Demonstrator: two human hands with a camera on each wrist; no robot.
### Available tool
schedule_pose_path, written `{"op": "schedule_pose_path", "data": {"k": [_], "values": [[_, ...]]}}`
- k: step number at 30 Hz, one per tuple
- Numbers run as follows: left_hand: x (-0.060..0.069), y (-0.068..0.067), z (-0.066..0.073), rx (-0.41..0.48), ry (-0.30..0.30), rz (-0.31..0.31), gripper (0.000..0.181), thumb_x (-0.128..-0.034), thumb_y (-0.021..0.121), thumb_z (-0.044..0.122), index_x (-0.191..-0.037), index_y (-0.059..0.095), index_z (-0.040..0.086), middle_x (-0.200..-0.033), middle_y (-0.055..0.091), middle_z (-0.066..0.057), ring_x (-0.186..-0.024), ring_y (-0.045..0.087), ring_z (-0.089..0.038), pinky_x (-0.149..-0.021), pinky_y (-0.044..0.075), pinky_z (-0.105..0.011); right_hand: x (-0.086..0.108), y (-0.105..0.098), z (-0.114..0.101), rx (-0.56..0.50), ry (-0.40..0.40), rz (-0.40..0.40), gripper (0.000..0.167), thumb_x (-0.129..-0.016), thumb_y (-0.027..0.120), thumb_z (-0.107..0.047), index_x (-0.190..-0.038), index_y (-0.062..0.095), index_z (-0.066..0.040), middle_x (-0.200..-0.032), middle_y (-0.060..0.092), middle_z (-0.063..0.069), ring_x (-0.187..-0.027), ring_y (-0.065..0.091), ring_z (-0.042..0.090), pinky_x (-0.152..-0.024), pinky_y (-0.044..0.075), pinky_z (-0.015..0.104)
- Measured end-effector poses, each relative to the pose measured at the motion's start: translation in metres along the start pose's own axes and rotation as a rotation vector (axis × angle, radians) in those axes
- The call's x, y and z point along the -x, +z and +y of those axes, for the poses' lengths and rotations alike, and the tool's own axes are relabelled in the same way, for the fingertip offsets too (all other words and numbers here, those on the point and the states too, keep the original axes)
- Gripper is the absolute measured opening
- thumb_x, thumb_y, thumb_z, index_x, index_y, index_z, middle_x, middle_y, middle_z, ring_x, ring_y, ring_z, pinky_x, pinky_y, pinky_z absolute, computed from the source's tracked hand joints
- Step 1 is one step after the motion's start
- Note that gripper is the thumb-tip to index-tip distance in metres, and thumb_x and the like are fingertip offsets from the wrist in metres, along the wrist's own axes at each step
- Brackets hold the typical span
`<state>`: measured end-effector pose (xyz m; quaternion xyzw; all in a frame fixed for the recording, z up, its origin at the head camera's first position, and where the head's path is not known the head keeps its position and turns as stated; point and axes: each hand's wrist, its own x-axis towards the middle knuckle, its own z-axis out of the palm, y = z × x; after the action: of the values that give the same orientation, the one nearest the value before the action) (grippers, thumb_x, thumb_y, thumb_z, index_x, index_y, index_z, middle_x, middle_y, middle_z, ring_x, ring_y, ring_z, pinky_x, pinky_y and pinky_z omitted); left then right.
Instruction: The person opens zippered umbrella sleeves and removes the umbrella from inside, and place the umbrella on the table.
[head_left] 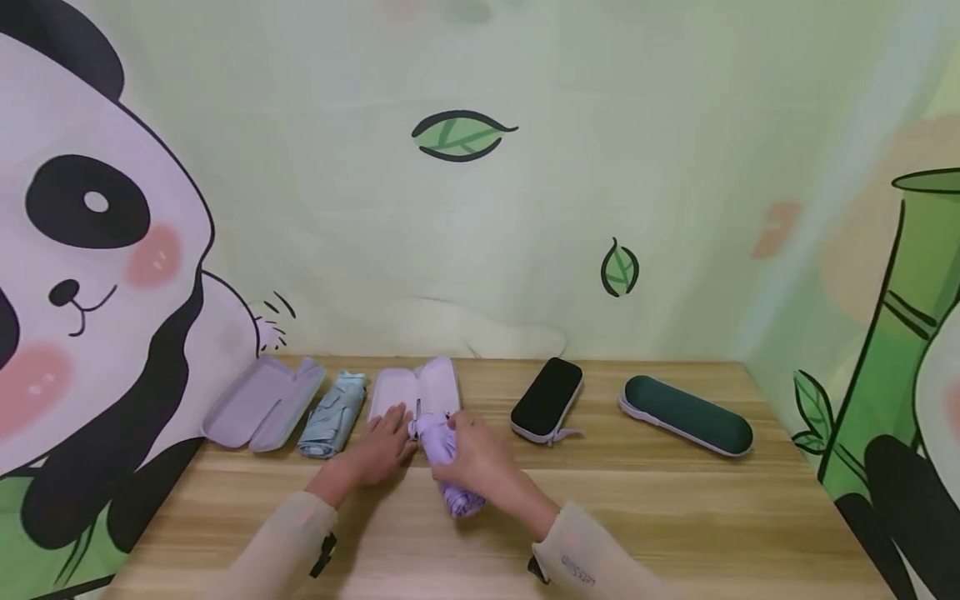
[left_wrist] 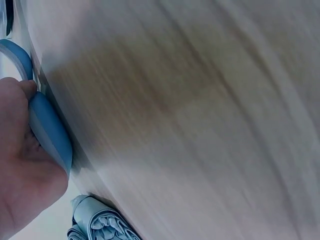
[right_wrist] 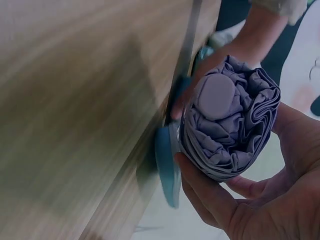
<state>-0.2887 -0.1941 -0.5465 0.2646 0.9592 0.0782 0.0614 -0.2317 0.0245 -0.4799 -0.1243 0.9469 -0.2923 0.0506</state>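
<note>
In the head view a folded purple umbrella (head_left: pixel 438 442) slants over the front of an open pale case (head_left: pixel 438 387), and my right hand (head_left: pixel 480 458) grips it from the right. My left hand (head_left: pixel 378 450) rests with extended fingers on the case's left half. The left wrist view has my left hand (left_wrist: pixel 25 165) against the case's side (left_wrist: pixel 52 132), which looks blue there. Seen end-on in the right wrist view, the umbrella (right_wrist: pixel 217 97) shows bunched folds between the thumb and fingers of my right hand (right_wrist: pixel 270 200).
A grey-blue folded umbrella (head_left: pixel 333 421) lies left of my left hand, beside another open pale case (head_left: pixel 247 404). To the right are a closed black case (head_left: pixel 547 400) and a closed dark green case (head_left: pixel 686 414). A printed backdrop (head_left: pixel 540 192) stands behind the wooden table (head_left: pixel 675 517).
</note>
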Motion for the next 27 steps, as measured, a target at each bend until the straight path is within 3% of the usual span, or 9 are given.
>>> {"op": "schedule_pose_path", "data": {"k": [8,17,22,27], "values": [[0.001,0.002,-0.002,0.007,-0.008,-0.034,0.054,-0.1061,0.043,0.012,-0.151,0.03,-0.015,-0.16,0.019,-0.037,-0.149,0.019,-0.052,-0.119,0.019,-0.063,0.025,0.013,-0.003,0.037,-0.027,-0.022,0.07,-0.072,0.086,-0.033,-0.13,0.056,-0.008,-0.101,0.059,0.01,-0.078,0.056,0.019,-0.059,0.048,0.034],[-0.007,0.0,-0.004,0.008,-0.015,-0.035,0.058,-0.1105,0.04,0.025,-0.152,0.031,-0.013,-0.161,0.019,-0.035,-0.15,0.019,-0.05,-0.119,0.018,-0.062,0.031,0.029,0.005,0.111,-0.028,-0.046,0.071,-0.068,0.088,-0.035,-0.127,0.057,-0.01,-0.099,0.06,0.008,-0.08,0.058,0.021,-0.063,0.05,0.038],[-0.01,0.003,-0.007,0.028,0.006,-0.035,0.058,-0.1101,0.04,0.024,-0.152,0.03,-0.014,-0.16,0.018,-0.036,-0.149,0.018,-0.052,-0.119,0.018,-0.063,0.033,0.025,0.015,0.142,-0.052,-0.095,0.073,-0.07,0.089,-0.038,-0.129,0.058,-0.01,-0.107,0.062,0.009,-0.087,0.061,0.024,-0.068,0.053,0.042],[-0.007,0.001,-0.014,0.028,0.008,-0.005,0.057,-0.1087,0.043,0.024,-0.151,0.034,-0.014,-0.159,0.023,-0.035,-0.148,0.022,-0.051,-0.118,0.021,-0.062,0.028,0.013,0.028,0.154,-0.026,-0.122,0.075,-0.074,0.088,-0.039,-0.133,0.058,-0.005,-0.112,0.064,0.014,-0.091,0.063,0.027,-0.073,0.055,0.045]]}}
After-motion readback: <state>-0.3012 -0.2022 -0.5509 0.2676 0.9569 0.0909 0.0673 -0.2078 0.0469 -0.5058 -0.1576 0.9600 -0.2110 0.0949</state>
